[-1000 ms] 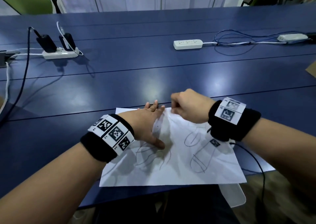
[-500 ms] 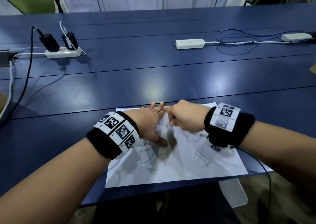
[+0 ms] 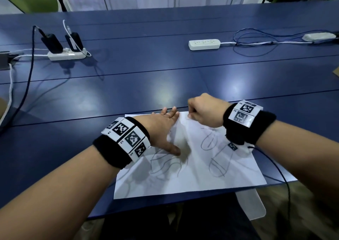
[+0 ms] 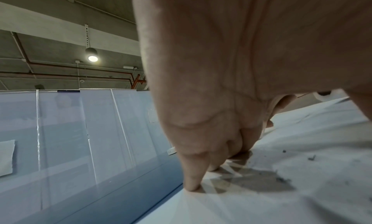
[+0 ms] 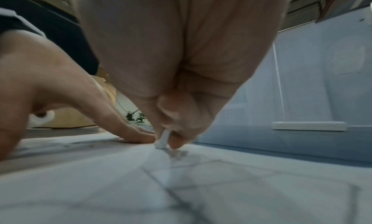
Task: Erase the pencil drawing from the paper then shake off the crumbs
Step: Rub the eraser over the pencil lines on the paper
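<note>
A white sheet of paper (image 3: 192,173) with looping pencil lines lies at the near edge of the blue table (image 3: 165,71). My left hand (image 3: 163,127) lies flat on the sheet's far left part, fingers straight and thumb spread, pressing it down. My right hand (image 3: 203,111) is curled just right of those fingertips, near the sheet's far edge. In the right wrist view it pinches a small white eraser (image 5: 163,140) whose tip touches the paper (image 5: 181,187). Dark eraser crumbs (image 4: 312,157) lie on the paper (image 4: 302,195) in the left wrist view.
A white power strip (image 3: 204,44) with a blue cable (image 3: 256,41) lies far right. Another power strip (image 3: 66,55) with two black adapters sits far left. A dark cable (image 3: 282,177) hangs from my right wrist over the table edge, above a white chair seat (image 3: 253,203).
My right hand rubbed left until it met the left fingertips, then moved back to the right. The left hand stayed pressed on the paper.
</note>
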Action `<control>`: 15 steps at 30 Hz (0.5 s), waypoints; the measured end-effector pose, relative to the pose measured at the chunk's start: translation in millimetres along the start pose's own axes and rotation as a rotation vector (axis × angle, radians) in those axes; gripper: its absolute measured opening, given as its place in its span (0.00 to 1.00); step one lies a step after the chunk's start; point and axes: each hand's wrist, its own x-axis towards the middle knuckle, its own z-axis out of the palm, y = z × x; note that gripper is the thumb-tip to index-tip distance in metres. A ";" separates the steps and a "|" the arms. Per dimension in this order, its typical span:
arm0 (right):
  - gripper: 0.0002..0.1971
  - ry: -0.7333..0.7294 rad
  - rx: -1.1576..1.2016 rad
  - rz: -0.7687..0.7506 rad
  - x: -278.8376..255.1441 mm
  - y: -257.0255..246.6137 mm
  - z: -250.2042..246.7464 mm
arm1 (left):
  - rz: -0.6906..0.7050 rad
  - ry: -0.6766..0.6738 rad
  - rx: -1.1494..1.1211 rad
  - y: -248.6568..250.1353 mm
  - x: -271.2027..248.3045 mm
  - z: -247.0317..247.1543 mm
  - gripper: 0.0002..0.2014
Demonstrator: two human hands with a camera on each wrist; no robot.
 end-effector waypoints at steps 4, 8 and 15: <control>0.08 -0.031 0.013 -0.102 -21.2 -16.0 11.0 | 0.007 0.007 -0.011 -0.7 0.4 1.1 0.62; 0.08 -0.054 0.018 -0.102 -21.3 -17.1 11.7 | 0.009 0.011 -0.003 -0.9 1.7 2.1 0.63; 0.06 -0.034 0.033 -0.080 -10.3 -11.3 4.9 | 0.008 0.015 -0.006 -1.7 0.9 1.5 0.62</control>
